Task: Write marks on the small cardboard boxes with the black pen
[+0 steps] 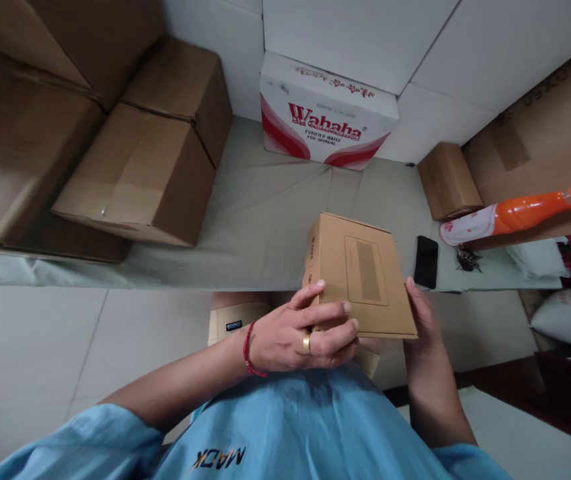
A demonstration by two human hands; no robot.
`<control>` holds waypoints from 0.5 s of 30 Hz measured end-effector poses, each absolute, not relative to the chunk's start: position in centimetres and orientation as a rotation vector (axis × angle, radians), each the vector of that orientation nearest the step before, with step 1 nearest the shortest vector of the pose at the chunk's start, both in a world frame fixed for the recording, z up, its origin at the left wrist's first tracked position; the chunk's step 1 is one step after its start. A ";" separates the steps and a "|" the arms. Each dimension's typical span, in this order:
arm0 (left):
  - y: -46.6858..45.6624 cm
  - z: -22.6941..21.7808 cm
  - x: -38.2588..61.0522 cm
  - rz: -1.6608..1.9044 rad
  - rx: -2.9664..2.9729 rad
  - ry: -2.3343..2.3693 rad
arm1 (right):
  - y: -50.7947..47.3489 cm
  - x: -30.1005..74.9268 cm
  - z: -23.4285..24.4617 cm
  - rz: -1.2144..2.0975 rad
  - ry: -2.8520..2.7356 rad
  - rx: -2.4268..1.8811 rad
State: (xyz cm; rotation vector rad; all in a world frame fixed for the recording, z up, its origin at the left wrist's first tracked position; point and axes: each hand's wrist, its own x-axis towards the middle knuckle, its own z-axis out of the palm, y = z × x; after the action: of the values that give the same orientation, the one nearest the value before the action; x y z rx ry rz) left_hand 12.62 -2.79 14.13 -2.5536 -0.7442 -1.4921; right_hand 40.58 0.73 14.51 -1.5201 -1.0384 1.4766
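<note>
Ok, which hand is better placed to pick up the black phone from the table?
Right. The right hand lies along the right edge of the small box, just below the phone. The left hand wraps its near left corner, with the box between it and the phone.

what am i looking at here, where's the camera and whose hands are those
There is no machine here. A person in a blue shirt wears one camera on the head, and it looks forward and down, so you see their own arms from above.

The left hand and the right hand belong to that person. Together they hold a small cardboard box in front of the body. The left hand has its grip over the near corner, and the right hand steadies the right side.

Beyond it is a table under a grey cloth. On it are big brown boxes at the left, a white and red Wahaha box at the back, a small brown box, a black phone and what look like keys. An orange bottle lies tipped over at the right.
</note>
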 end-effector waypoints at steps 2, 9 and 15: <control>-3.2 14.0 12.0 -1.438 -2.572 -0.769 | 0.6 40.1 14.2 1.490 -0.986 -1.541; -4.0 14.1 9.7 -1.330 -2.475 -0.888 | 5.0 43.2 10.6 0.784 -1.735 -2.011; -4.2 14.5 10.3 -1.359 -2.503 -0.884 | 9.5 46.6 7.7 0.739 -1.912 -2.257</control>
State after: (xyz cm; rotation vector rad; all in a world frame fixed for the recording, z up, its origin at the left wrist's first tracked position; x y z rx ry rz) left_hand 10.28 -4.20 14.53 -2.5031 -0.8840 -1.3590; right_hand 46.57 9.47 7.68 -2.2566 -1.9123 0.7395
